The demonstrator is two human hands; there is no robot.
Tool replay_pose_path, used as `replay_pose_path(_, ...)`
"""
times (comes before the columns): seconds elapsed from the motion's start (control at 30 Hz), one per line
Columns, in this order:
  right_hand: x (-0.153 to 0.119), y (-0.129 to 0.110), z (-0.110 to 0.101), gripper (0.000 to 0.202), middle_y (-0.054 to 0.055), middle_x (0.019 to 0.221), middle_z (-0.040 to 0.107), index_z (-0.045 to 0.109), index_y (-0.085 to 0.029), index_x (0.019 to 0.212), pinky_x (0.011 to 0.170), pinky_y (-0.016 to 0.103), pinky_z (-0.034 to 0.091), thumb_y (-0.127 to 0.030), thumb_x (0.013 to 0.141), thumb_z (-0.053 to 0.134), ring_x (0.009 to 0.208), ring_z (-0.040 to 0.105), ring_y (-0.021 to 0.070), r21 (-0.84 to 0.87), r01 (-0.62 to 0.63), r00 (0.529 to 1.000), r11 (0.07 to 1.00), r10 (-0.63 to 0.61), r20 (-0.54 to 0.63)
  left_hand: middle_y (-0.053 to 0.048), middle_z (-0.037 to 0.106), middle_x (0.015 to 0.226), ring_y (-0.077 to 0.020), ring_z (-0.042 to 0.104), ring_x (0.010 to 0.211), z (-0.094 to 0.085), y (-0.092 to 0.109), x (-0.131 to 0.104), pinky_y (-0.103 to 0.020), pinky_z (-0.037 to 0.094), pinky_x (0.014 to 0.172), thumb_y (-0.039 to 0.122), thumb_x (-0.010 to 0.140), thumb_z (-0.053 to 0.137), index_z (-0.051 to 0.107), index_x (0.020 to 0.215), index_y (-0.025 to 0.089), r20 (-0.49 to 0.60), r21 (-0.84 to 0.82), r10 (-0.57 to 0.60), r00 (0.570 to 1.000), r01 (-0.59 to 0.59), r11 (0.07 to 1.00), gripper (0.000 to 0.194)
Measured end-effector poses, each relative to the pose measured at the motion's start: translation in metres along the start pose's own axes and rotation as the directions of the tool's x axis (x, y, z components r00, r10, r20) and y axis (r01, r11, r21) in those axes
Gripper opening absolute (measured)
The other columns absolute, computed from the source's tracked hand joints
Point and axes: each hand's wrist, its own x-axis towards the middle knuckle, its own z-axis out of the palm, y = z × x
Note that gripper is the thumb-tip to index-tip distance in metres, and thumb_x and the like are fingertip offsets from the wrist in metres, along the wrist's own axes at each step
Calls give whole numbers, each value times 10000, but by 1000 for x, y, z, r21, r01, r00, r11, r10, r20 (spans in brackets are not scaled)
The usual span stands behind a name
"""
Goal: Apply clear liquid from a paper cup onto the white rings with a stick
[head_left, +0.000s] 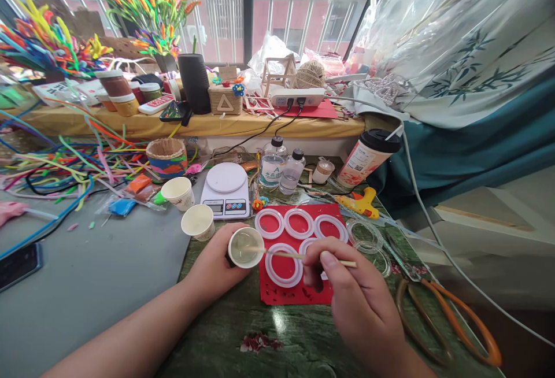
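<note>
My left hand point(219, 265) is wrapped round a paper cup point(246, 247) with pale, cloudy liquid in it, tilted a little toward me. Between the fingers of my right hand point(347, 277) is a thin wooden stick point(286, 255), its far end inside that cup. Beneath the stick lies a red sheet point(271, 296) bearing several white ring molds point(284, 265); my right hand partly covers one of them. Two more paper cups point(198, 222) stand left of the held cup, beside a white digital scale point(225, 190).
Two clear bottles point(272, 170) stand behind the scale. On the right are a lidded drink cup point(366, 158), a yellow glue gun point(362, 202), clear rings point(365, 235) and large orange-handled scissors point(466, 314). A phone point(21, 265) and colored pipe cleaners point(87, 161) lie left.
</note>
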Motion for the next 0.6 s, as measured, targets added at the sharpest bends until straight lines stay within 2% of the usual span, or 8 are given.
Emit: replay_pose_path(0.6, -3, -4, -1, 304, -10, 764, 666, 707, -249, 989, 625, 247, 509, -326, 1180, 484, 679, 616, 156, -84, 38, 999, 996, -36, 23, -87, 783, 1249, -294, 757, 1135, 0, -1, -1, -456, 631, 1019, 220, 878, 782, 674, 1274, 250, 8, -2, -8, 1000, 8, 1000, 412)
